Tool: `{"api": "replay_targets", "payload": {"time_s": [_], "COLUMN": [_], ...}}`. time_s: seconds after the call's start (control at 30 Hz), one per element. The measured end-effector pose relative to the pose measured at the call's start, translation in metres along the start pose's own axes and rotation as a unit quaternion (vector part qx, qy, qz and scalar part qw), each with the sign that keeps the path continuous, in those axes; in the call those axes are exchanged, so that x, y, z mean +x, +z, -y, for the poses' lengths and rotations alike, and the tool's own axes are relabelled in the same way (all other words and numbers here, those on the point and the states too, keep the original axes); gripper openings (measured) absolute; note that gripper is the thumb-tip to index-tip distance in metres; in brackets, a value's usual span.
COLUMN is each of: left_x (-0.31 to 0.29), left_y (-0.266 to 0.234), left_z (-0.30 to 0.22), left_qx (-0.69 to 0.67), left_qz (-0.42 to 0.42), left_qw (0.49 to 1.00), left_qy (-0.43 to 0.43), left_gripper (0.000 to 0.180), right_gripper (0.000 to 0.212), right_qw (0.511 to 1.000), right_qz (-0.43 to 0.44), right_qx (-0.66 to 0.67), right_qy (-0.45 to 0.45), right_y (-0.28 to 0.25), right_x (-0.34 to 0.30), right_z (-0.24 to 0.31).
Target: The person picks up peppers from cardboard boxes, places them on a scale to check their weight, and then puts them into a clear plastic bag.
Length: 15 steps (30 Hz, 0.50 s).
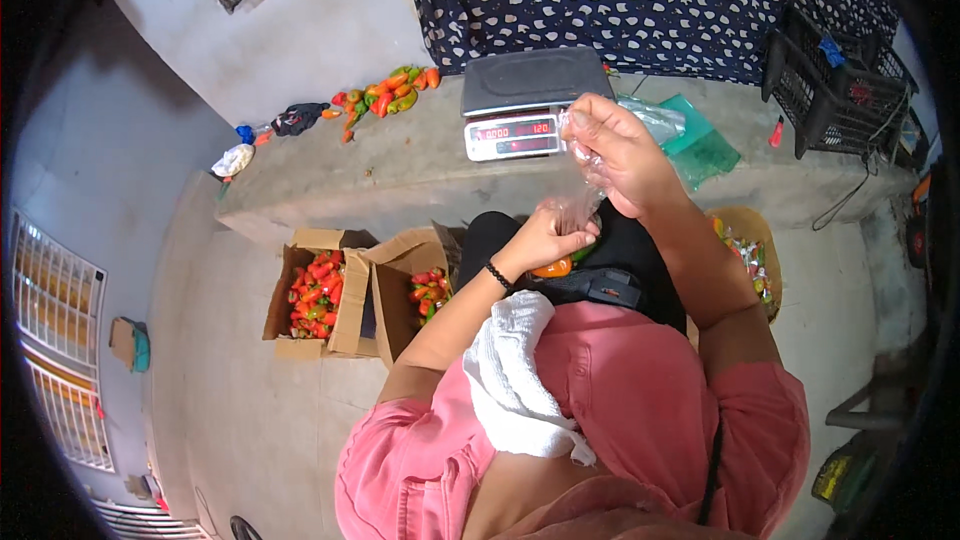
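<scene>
Above my lap, a clear plastic bag (580,208) stretches between both hands. My left hand (550,240) is closed round its lower part. An orange pepper (553,268) and something green show just below those fingers; whether they are inside the bag is hard to see. Higher up, my right hand (615,150) pinches the bag's upper end, thumb and fingers pressed together. This hand is in front of the right edge of a digital scale (535,80), whose red display is lit and whose grey pan bears nothing.
Loose peppers (385,95) lie on the concrete ledge (300,170) left of the scale. Green plastic bags (705,145) and a black crate (835,80) are to the right. Cardboard boxes (350,310) of red peppers stand on the floor at left, another container (765,240) at right.
</scene>
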<state>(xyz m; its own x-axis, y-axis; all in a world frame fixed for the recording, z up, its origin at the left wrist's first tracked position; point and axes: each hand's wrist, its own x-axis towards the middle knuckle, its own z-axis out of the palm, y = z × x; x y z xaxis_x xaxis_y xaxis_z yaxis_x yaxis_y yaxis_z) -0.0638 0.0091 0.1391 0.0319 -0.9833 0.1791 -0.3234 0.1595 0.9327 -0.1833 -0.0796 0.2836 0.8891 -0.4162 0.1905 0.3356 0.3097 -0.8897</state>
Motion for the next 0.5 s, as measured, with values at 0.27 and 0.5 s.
{"api": "replay_targets", "payload": {"time_s": [0.27, 0.5], "left_x": [-0.002, -0.006], "left_y": [-0.002, -0.040], "left_z": [-0.010, -0.002], "left_qx": [0.152, -0.236], "left_qz": [-0.038, -0.355], "left_qw": [0.978, 0.904], "left_qy": [0.136, 0.046], "left_gripper": [0.020, 0.032], "right_gripper": [0.015, 0.062], "right_qw": [0.996, 0.766], "right_qz": [0.068, -0.043], "right_qx": [-0.020, -0.531], "right_qy": [-0.046, -0.359], "right_y": [-0.005, -0.026], "right_x": [-0.005, -0.021], "right_z": [0.011, -0.016]}}
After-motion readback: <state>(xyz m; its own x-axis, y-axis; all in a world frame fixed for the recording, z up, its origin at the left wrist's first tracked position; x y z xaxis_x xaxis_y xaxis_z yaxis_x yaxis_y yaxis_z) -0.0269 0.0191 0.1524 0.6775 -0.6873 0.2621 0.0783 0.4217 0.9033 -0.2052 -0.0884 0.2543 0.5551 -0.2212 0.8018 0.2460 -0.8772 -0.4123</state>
